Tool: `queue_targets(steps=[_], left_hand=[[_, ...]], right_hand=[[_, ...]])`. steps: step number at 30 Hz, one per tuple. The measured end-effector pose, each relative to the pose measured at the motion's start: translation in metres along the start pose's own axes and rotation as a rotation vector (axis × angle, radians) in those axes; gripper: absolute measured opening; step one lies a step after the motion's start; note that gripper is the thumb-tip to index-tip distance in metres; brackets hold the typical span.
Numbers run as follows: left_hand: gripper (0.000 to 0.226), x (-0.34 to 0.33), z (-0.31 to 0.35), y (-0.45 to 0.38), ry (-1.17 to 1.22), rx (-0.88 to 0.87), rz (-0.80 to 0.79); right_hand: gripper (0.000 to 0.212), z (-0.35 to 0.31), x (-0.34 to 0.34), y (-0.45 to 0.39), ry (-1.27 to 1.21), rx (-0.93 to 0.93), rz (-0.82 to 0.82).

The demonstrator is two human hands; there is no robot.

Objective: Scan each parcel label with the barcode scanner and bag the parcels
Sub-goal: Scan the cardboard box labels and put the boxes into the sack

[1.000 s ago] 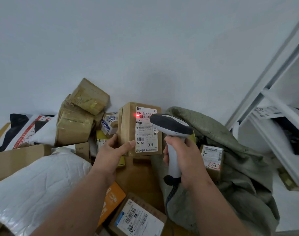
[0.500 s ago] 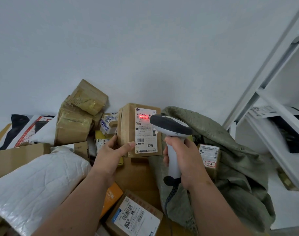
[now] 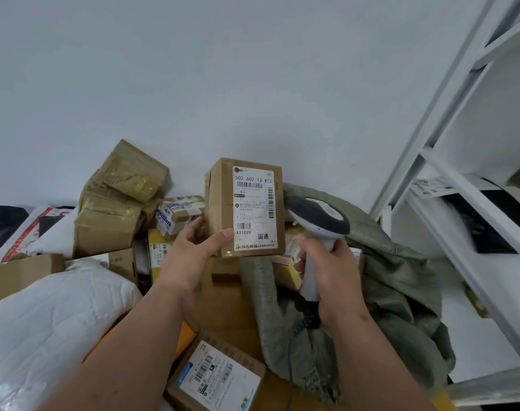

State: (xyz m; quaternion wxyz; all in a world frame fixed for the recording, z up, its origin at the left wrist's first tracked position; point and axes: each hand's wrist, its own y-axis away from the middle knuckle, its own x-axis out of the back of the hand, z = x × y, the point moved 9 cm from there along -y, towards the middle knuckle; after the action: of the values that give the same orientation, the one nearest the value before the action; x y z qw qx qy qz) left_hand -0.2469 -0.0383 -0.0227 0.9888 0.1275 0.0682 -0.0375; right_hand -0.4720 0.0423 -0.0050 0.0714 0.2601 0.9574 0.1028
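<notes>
While the left hand (image 3: 190,262) holds a small brown parcel (image 3: 223,203) upright by its lower left corner, thumb across the front edge and fingers curled behind, the white shipping label (image 3: 254,207) faces the camera. Label text reads 502 602 12 812 and A21009; barcodes sit at top, right edge and lower left. No red scan light shows on it.

Right hand (image 3: 335,280) wraps the pale handle of the barcode scanner (image 3: 319,221), grip closed round it. Scanner's dark head sits just right of the parcel, level with the label's lower half, tilted up and left. Coiled cable hangs from the handle base.

Grey-green woven sack (image 3: 401,277) lies crumpled under and to the right of the scanner; a labelled parcel shows partly inside its folds beneath the held box.

Left: stack of taped brown boxes (image 3: 116,215), a white padded mailer (image 3: 51,321), a flat cardboard box. Near bottom centre: another brown box with a white and blue label (image 3: 220,378). White shelving frame (image 3: 466,203) stands at right against the pale wall.
</notes>
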Motion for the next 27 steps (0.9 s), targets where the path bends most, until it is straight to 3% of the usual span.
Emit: queue_targets(steps=[3, 7, 9, 13, 16, 19, 23, 27], left_hand=[[0.11, -0.021, 0.005, 0.0, -0.063, 0.02, -0.035], [0.058, -0.063, 0.001, 0.002, -0.228, 0.106, -0.171], [0.043, -0.084, -0.008, 0.003, -0.31, 0.163, -0.237], [0.041, -0.118, -0.031, 0.003, -0.398, 0.306, -0.299], [0.04, -0.141, -0.047, 0.005, -0.471, 0.421, -0.326], [0.034, -0.156, -0.058, 0.002, -0.519, 0.489, -0.328], [0.035, -0.168, -0.068, -0.011, -0.59, 0.496, -0.281], [0.035, -0.174, -0.07, -0.032, -0.674, 0.443, -0.225]], right_hand=[[0.018, 0.001, 0.024, -0.006, -0.044, 0.015, 0.09], [0.023, 0.0, 0.052, -0.012, -0.133, 0.034, 0.163], [0.025, 0.006, 0.065, -0.017, -0.161, 0.021, 0.192], [0.052, 0.016, 0.093, -0.022, -0.168, -0.025, 0.245], [0.044, 0.026, 0.116, -0.032, -0.14, -0.088, 0.268], [0.057, 0.038, 0.128, -0.042, -0.1, -0.166, 0.243], [0.077, 0.056, 0.133, -0.058, -0.033, -0.256, 0.217], [0.079, 0.063, 0.129, -0.083, 0.06, -0.259, 0.215]])
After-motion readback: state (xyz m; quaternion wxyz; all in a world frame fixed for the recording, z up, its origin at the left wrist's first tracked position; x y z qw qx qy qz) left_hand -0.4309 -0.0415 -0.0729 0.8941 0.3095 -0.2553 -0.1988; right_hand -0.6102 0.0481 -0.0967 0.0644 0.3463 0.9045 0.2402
